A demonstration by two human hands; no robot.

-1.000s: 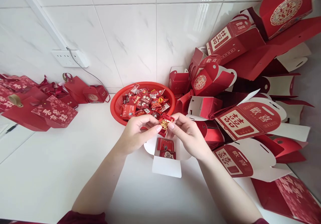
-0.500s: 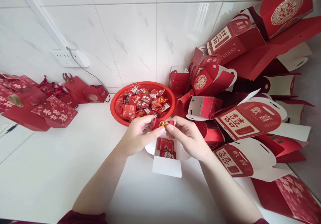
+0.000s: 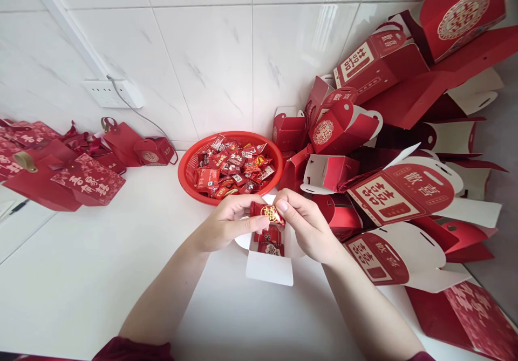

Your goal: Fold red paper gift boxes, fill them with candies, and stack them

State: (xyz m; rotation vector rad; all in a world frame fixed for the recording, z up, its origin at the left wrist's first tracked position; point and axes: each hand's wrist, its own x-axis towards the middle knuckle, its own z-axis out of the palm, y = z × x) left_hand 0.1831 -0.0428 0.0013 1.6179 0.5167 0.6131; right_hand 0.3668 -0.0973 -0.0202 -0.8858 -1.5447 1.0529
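Between my two hands is a red wrapped candy (image 3: 268, 213) with a gold round emblem. My left hand (image 3: 226, 222) pinches its left end, thumb in front, and my right hand (image 3: 304, 222) grips its right end. Directly below the candy stands an opened white-lined box (image 3: 270, 269), its near flap folded out toward me. Inside the box lie red candy packets (image 3: 270, 249) with printed characters; my hands and the held candy cover part of them. Just beyond my hands sits a red plastic basket (image 3: 186, 175) heaped with wrapped candies (image 3: 232, 167).
Many red gift boxes (image 3: 380, 196) crowd the right side, stacked against the wall. More red boxes and bags (image 3: 89, 180) stand at the left back. A power socket (image 3: 111, 94) with a grey cable is on the tiled wall. The white table (image 3: 133, 242) lies beneath everything.
Both hands have come slightly down toward the box with the candy, which now tilts a little. The far flap of the box shows more, and the basket has stayed put.
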